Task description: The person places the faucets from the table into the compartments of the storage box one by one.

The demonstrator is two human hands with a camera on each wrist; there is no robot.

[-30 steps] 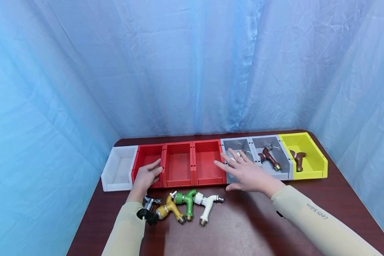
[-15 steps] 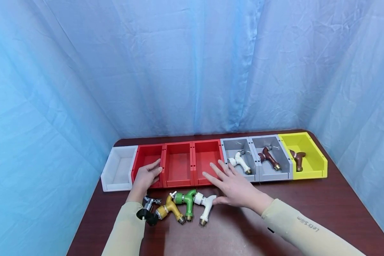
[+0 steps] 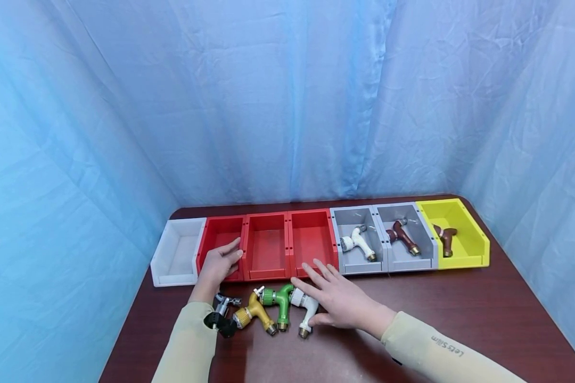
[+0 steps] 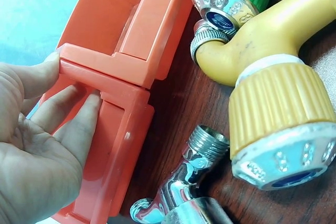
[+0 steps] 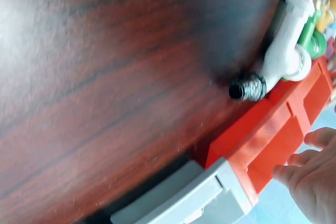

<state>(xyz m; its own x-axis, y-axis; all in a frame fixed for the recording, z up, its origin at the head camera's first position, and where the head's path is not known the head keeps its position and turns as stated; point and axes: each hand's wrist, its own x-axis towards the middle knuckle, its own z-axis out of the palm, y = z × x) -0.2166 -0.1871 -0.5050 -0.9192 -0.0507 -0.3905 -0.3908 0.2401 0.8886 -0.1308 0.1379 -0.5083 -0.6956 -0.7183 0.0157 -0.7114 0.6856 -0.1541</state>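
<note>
My left hand (image 3: 216, 269) grips the wall between two red bins (image 3: 267, 247). In the left wrist view, the thumb lies on one side of that wall and the fingers on the other. My right hand (image 3: 339, 301) hovers with spread fingers over a white tap (image 3: 308, 315), covering its spout end in the head view; the right wrist view shows its threaded spout (image 5: 249, 87). To its left lie a green tap (image 3: 283, 306), a yellow tap (image 3: 256, 307) and a chrome tap (image 4: 181, 187), partly behind the left wrist in the head view.
At the row's left end stands a white bin (image 3: 177, 252). To the right, a grey bin (image 3: 343, 226) holds a white tap, another grey bin (image 3: 424, 247) a brown tap, and a yellow bin (image 3: 469, 242) a brown tap. Blue curtains (image 3: 287, 106) surround the dark table (image 3: 450, 308).
My right hand has moved left and toward me, from in front of the grey bin to over the loose white tap. The left hand stays at the red bins.
</note>
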